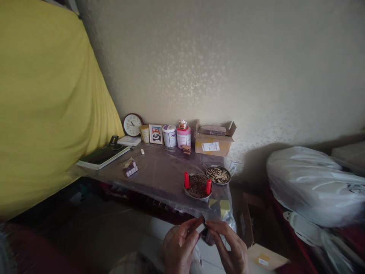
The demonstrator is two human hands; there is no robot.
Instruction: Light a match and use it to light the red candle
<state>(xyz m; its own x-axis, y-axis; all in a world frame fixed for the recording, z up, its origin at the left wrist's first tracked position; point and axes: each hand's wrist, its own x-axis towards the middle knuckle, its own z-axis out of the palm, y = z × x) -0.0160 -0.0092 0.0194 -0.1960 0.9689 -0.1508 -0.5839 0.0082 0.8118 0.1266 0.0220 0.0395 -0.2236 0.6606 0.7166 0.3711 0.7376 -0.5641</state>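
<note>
My left hand (182, 245) grips a small matchbox (200, 228), with a pale face showing and a dark edge toward the right. Close against that dark edge, my right hand (229, 243) has its thumb and forefinger pinched together; what lies between them is too small to make out. Both hands are in front of the table's near edge. Beyond them a metal bowl (196, 197) filled with dark grains holds two red candles (186, 180) upright. Behind it to the right, a round dish (218, 176) contains many loose matchsticks.
The table (159, 171) bears a pack of small boxes (130, 168), a book (104, 158), a clock (133, 125), a picture frame (156, 134), tubs (170, 136) and an open cardboard box (212, 146). Yellow cloth (51, 95) hangs left; a white plastic bag (310, 186) bulges right.
</note>
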